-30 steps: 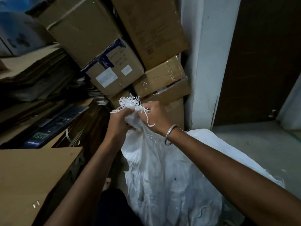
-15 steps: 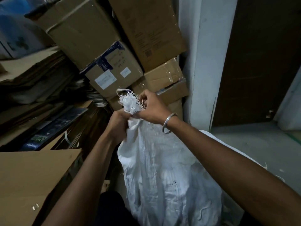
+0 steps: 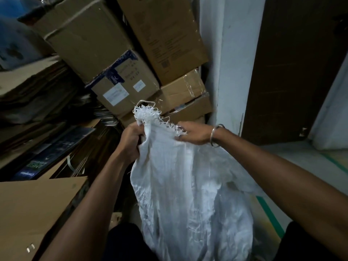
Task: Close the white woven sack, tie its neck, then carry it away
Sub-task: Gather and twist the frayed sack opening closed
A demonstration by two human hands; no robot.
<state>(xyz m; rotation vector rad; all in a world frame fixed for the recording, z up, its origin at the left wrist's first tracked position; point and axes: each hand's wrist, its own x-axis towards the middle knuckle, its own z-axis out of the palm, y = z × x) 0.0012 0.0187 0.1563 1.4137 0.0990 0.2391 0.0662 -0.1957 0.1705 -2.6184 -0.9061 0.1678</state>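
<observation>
1. At the lower left lies a flat sheet of cardboard [image 3: 35, 210], with two small metal staples near its lower edge.
2. Above it, dark flattened cartons [image 3: 47, 159] lean in a pile; one has printed letters which I cannot read well.
3. Behind, several brown cardboard boxes [image 3: 90, 40] are stacked; one box with white labels [image 3: 124, 85] stands tilted in the middle.
4. The left hand [image 3: 131, 142] is closed in a fist around the gathered left part of the sack's top.
5. The white woven sack [image 3: 188, 194] stands in the centre, between the two forearms, reaching from the hands down to the bottom edge of the view. Its frayed rim [image 3: 146, 113] sticks up above the left hand, and the neck is spread between the hands.
6. The right hand [image 3: 194, 133] pinches the frayed edge of the sack with thumb and fingers; a metal bangle [image 3: 216, 135] is on its wrist.
7. To the right are a white wall corner [image 3: 231, 72] and a dark brown door [image 3: 297, 68].
</observation>
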